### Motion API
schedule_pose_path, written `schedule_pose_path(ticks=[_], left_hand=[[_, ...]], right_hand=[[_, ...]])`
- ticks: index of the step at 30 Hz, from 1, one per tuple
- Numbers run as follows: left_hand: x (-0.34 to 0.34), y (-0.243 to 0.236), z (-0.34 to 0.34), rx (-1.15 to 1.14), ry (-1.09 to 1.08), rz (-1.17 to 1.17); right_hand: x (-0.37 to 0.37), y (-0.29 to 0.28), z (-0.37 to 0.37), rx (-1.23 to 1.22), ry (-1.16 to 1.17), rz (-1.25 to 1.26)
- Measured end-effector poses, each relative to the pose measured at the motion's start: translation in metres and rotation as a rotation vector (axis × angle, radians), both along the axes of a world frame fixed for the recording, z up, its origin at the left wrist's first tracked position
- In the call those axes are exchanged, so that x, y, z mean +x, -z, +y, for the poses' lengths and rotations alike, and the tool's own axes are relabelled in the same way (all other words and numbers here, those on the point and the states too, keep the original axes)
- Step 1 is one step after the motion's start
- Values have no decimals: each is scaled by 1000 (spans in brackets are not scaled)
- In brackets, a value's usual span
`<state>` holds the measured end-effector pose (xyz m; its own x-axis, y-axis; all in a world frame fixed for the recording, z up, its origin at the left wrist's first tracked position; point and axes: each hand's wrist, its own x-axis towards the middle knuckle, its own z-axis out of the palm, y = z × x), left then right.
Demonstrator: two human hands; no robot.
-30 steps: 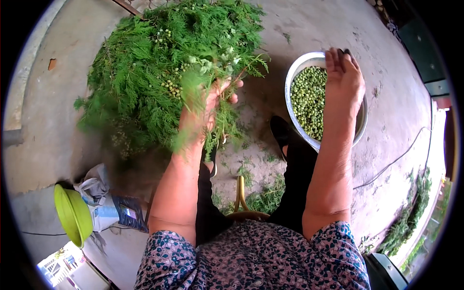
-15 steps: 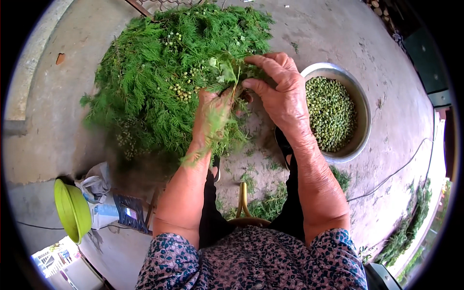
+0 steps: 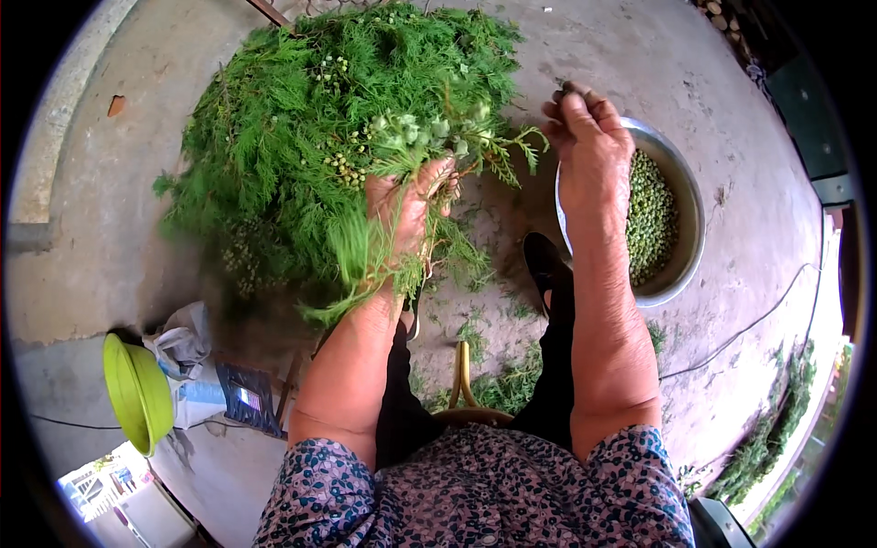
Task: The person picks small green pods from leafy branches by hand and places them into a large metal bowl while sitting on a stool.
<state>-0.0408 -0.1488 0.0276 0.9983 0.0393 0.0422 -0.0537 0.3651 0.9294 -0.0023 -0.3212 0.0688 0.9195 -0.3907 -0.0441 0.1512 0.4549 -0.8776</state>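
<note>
heaped feathery green branches (image 3: 301, 137) on concrete floor (image 3: 694, 82); metal bowl (image 3: 681, 196) of small green seeds (image 3: 650, 219) at right; lime basin (image 3: 137, 393) lower left; left hand (image 3: 406, 205) clutching a sprig; right hand (image 3: 589, 151) pinched shut above bowl rim

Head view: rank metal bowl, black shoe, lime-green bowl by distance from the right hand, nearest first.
From the right hand:
1. Metal bowl of green seeds, directly beneath and to its right.
2. Black shoe, below the hand, beside the bowl's left rim.
3. Lime-green bowl, far lower left, past the left arm.
</note>
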Motion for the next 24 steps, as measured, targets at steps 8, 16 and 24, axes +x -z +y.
schedule_pose_path(ticks=[8,16,24], left_hand=[[3,-19,-4,-15,-92,100],[5,-19,-12,40,-220,143],[-4,-30,-3,5,-154,153]], right_hand=[[-16,3,31,-82,-551,88],[-20,5,39,-198,-567,41],[-12,13,34,274,-403,160]])
